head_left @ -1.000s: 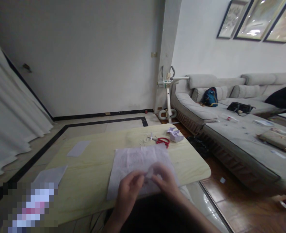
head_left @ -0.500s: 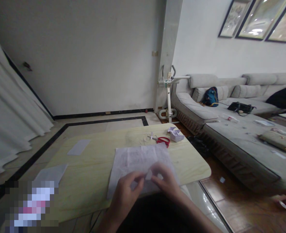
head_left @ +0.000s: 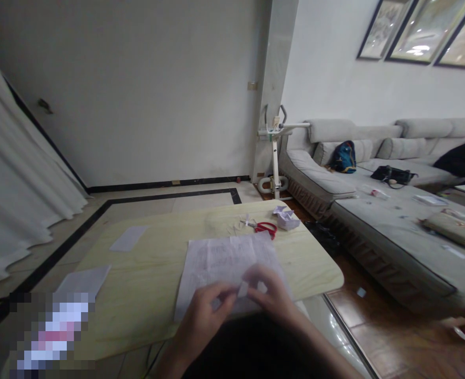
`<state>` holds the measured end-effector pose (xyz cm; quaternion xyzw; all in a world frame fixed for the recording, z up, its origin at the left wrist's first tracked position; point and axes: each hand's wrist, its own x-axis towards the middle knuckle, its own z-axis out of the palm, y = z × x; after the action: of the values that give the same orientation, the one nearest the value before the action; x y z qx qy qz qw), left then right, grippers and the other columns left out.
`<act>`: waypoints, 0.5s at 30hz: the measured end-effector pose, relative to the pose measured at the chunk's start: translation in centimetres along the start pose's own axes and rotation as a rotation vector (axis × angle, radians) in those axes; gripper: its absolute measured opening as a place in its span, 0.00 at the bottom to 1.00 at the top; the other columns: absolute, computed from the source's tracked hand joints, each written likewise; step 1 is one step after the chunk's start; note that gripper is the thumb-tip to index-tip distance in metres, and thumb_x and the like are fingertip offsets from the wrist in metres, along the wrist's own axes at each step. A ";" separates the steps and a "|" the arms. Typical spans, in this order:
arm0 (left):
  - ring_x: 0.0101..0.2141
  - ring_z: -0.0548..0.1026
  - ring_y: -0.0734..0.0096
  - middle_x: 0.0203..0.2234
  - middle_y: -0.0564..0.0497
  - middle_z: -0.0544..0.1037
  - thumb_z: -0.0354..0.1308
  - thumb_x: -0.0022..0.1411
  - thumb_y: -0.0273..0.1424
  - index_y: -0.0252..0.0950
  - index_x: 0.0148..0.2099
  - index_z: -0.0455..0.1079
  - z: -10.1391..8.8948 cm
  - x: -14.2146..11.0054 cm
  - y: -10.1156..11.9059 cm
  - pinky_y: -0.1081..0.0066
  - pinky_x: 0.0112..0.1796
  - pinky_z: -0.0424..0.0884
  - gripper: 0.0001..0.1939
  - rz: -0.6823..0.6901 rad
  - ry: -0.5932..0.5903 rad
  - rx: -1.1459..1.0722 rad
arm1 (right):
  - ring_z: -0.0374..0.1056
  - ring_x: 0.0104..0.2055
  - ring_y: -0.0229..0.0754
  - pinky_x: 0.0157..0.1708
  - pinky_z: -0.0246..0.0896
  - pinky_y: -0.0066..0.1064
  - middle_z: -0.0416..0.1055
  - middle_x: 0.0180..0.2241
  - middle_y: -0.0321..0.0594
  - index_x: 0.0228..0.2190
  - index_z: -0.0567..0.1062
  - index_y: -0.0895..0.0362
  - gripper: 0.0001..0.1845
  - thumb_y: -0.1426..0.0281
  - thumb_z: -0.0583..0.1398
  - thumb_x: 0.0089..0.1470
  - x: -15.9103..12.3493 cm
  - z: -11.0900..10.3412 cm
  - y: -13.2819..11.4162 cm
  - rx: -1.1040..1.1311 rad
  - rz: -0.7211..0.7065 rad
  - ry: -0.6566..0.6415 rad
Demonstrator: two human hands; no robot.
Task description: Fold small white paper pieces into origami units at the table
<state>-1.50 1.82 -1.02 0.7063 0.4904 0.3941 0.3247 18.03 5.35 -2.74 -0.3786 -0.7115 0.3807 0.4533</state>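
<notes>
Large sheet [head_left: 216, 255] on table [head_left: 149, 295]; scissors [head_left: 266, 228] behind it, folded paper [head_left: 288, 220] right of them.

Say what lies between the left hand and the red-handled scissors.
The head view shows a creased paper sheet between left hand and scissors.

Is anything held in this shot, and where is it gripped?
Yes: a small piece of paper, pinched at its sides between the fingertips of the left hand and right hand. Its exact edges are too blurred to tell.

The scissors [head_left: 266, 228] have red handles; the table [head_left: 149, 295] is pale yellow with wood grain; the backpack [head_left: 344, 157] is blue.
</notes>
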 end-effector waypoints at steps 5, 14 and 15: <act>0.37 0.80 0.63 0.35 0.50 0.84 0.57 0.62 0.30 0.40 0.40 0.79 -0.2 0.0 0.3 0.69 0.41 0.74 0.09 -0.020 -0.029 0.003 | 0.66 0.30 0.40 0.31 0.62 0.30 0.70 0.27 0.34 0.33 0.75 0.56 0.06 0.72 0.65 0.49 -0.1 -0.2 0.0 0.032 0.023 -0.036; 0.35 0.79 0.66 0.34 0.52 0.83 0.60 0.60 0.26 0.41 0.41 0.78 0.0 0.0 0.1 0.72 0.39 0.73 0.09 0.040 -0.082 0.003 | 0.65 0.30 0.39 0.31 0.61 0.29 0.70 0.28 0.34 0.33 0.75 0.56 0.06 0.72 0.65 0.49 -0.2 -0.2 0.1 0.029 0.023 -0.049; 0.36 0.79 0.66 0.35 0.52 0.83 0.60 0.60 0.26 0.41 0.41 0.78 0.0 0.0 0.1 0.72 0.39 0.72 0.09 0.041 -0.084 0.003 | 0.65 0.30 0.39 0.31 0.61 0.29 0.70 0.28 0.35 0.33 0.76 0.56 0.06 0.71 0.65 0.49 -0.2 -0.2 0.1 0.020 0.024 -0.050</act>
<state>-1.48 1.78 -0.88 0.7327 0.4622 0.3698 0.3359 18.29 5.22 -2.83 -0.3728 -0.7142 0.4025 0.4345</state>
